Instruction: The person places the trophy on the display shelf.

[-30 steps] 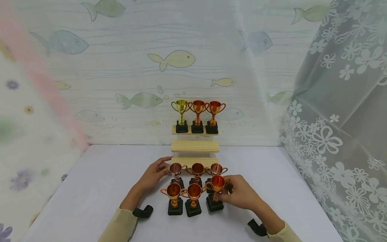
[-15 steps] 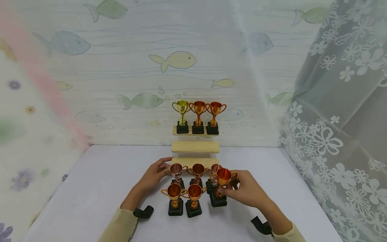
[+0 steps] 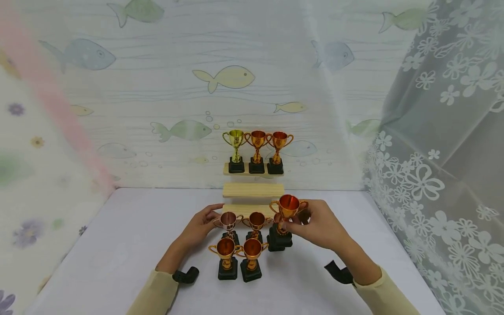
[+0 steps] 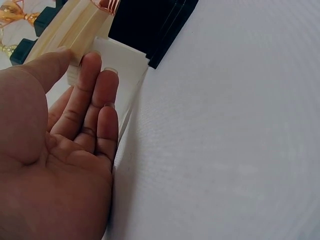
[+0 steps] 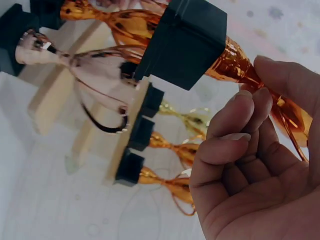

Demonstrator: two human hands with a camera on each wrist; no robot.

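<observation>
My right hand (image 3: pixel 320 223) pinches a copper-orange trophy cup (image 3: pixel 288 208) by its stem between thumb and fingers. The cup is upright in the head view, held in front of the lowest step's right end, and covers most of a rose-coloured cup behind it. In the right wrist view its black base (image 5: pixel 187 42) is off the table. My left hand (image 3: pixel 199 225) rests at the left end of the lowest wooden step (image 3: pixel 246 210). Its thumb and fingertips touch the board (image 4: pixel 75 35) in the left wrist view, fingers nearly straight. A rose-coloured cup (image 3: pixel 228 221) stands beside it.
A dark copper cup (image 3: pixel 257 221) stands in front of the lowest step, and two orange cups (image 3: pixel 226 248) are nearer. The top step (image 3: pixel 248 168) bears a yellow-gold cup (image 3: pixel 236 139) and two orange ones. The middle step (image 3: pixel 253 190) is bare. A fish-print curtain hangs behind.
My right hand has lifted the orange cup from the right of the front row and carried it up and away, over the rose-coloured cup. My left hand has stayed at the step.
</observation>
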